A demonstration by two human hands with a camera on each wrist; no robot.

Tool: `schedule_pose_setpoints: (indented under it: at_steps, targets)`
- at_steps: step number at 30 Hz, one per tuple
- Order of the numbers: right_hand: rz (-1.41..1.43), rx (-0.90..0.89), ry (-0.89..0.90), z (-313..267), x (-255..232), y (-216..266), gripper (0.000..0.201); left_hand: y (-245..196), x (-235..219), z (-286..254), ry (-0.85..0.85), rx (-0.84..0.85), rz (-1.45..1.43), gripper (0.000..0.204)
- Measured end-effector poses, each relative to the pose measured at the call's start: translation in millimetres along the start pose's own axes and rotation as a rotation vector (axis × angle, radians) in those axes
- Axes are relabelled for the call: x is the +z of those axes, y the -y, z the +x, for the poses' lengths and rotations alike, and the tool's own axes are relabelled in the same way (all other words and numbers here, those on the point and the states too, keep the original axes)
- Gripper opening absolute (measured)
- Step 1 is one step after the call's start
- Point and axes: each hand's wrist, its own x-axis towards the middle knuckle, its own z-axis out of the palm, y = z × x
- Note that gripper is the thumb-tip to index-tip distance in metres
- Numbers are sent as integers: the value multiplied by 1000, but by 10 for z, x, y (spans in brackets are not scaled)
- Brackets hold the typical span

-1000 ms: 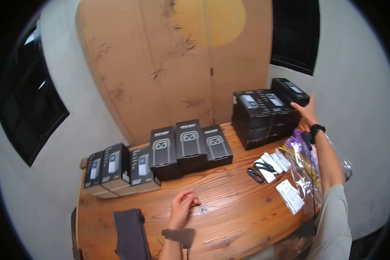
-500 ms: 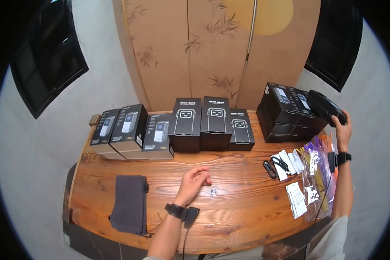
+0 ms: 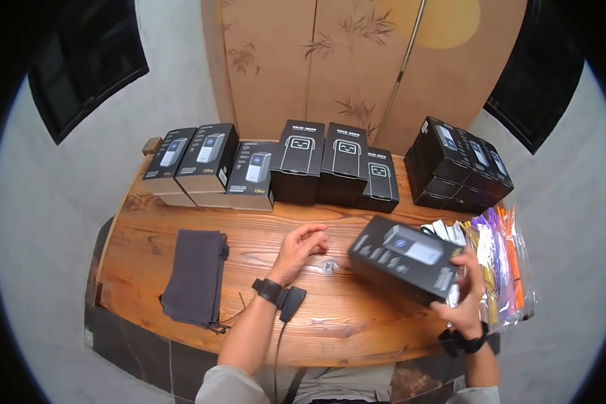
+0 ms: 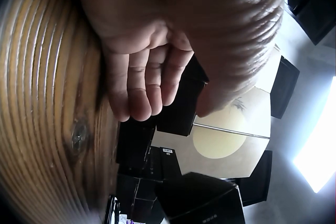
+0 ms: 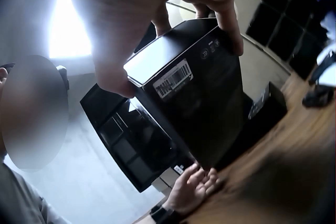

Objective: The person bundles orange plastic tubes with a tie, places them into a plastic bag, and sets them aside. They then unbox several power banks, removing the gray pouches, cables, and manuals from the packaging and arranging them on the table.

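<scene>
My right hand [image 3: 466, 296] grips one end of a black carton [image 3: 404, 259] printed with a silver device. The carton is tilted over the right middle of the table. In the right wrist view the thumb and fingers clasp the edges of the box [image 5: 205, 108], near a barcode label [image 5: 173, 78]. My left hand [image 3: 296, 252] rests by the table's middle, left of the carton, its fingers loosely bent around nothing. The left wrist view shows its fingers [image 4: 139, 87] hanging relaxed beside the wood.
Similar cartons [image 3: 461, 158] are stacked at the back right. Black boxes with a smiling face [image 3: 301, 161] and power-device boxes [image 3: 205, 158] line the back. A dark grey cloth pouch [image 3: 194, 276] lies left. Clear bags with colourful strips [image 3: 501, 262] and white packets [image 3: 451, 231] lie right.
My right hand has taken a carton off the back-right stack and brought it forward and left over the table. The left hand keeps its place on the table. The head view has shifted.
</scene>
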Motion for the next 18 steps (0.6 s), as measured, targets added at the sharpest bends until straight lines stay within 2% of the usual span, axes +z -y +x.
schedule_pose_setpoints:
  at_steps: [3, 4, 7, 15, 18]
  targets:
    - [108, 87, 49, -36, 430, -140, 76, -34, -9, -30, -8, 29, 24, 32]
    - [-28, 25, 76, -28, 492, -275, 76, -43, -16, -35, -11, 44, 27, 33]
    - [88, 4, 104, 37, 685, -366, 74, -54, -45, -36, -33, 80, 41, 34]
    - [15, 56, 257, 192, 895, -459, 80, -80, -69, 4, -152, 172, 110, 32]
    - [-28, 92, 307, 191, 922, -497, 86, -102, -54, -12, -171, 156, 118, 32]
